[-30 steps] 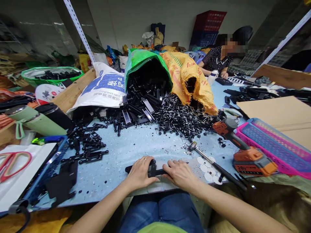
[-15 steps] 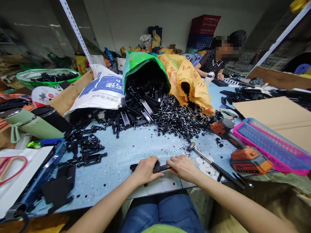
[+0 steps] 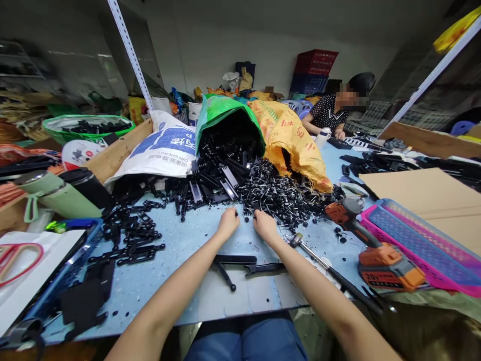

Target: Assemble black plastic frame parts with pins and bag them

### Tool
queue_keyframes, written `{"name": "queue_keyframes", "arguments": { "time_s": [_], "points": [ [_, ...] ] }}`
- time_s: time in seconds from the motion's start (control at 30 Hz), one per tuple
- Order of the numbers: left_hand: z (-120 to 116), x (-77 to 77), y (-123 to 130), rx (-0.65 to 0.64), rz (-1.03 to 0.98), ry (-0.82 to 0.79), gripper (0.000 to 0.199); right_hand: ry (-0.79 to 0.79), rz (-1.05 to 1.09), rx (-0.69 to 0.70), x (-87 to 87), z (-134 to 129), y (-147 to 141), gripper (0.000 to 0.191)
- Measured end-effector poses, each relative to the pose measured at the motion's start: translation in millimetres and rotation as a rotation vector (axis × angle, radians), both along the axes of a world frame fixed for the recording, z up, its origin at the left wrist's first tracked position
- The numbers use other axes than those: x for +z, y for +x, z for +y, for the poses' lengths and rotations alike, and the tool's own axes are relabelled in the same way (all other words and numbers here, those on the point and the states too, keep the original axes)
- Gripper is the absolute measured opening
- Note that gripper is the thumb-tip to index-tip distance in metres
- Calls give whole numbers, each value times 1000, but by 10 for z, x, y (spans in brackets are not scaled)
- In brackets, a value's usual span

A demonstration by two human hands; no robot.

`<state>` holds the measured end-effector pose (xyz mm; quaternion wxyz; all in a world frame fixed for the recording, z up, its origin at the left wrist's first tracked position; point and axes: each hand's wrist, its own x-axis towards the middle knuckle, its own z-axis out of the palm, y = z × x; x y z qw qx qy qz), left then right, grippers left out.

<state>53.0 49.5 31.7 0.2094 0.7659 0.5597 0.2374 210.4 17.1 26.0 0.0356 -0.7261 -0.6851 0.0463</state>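
My left hand is closed at the near edge of a pile of small black-headed screws. A small dark bit shows at its fingertips, too little to name. Just to its right, my right hand is also closed, with something dark at the fingers that I cannot make out. Between my forearms, near the table's front edge, lie a flat black bar, a black rod with a ball end and a black wrench-shaped piece. Neither hand touches these three.
A hammer and an orange cordless drill lie to the right, beside a pink and blue basket. Black linked parts lie left. Behind the screws stand a green sack and a yellow sack. A co-worker sits across.
Both hands have let go of the black parts at the front edge and moved forward to the screw pile. Those parts now lie on the table. The view has tilted up slightly.
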Motion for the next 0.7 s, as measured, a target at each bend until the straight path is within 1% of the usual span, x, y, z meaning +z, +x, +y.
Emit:
{"name": "queue_keyframes", "arguments": {
  "time_s": [0.13, 0.17, 0.23, 0.27, 0.3, 0.37, 0.47, 0.53, 0.6, 0.7],
  "points": [
    [-564, -39, -661, 19, -94, 49, 13, -4, 37, 63, -138, -248, 273, 20],
    [-702, -54, -809, 19, -189, 52, 15, -7, 47, 81, -161, -305, 335, 18],
    [-931, -83, -1025, 26, -312, 32, 17, -6, 65, 105, -195, -375, 415, 16],
    [-1015, -92, -1087, 22, -342, 26, 17, -1, 74, 110, -206, -390, 433, 15],
    [-1078, -95, -1124, 11, -339, 23, 16, 7, 83, 113, -212, -394, 439, 14],
    [-1147, -78, -1139, -20, -268, 31, 15, 28, 106, 117, -207, -393, 429, 14],
    [-1159, -3, -1104, -59, -101, 46, 13, 53, 154, 145, -140, -427, 395, 15],
    [-1139, 58, -1074, -87, -3, 50, 12, 54, 223, 206, -52, -493, 369, 15],
    [-1117, 106, -1038, -127, 61, 38, 11, 38, 364, 295, 65, -585, 334, 15],
    [-1103, 120, -975, -156, 106, 24, 10, -50, 583, 388, 259, -734, 265, 16]
  ]
}}
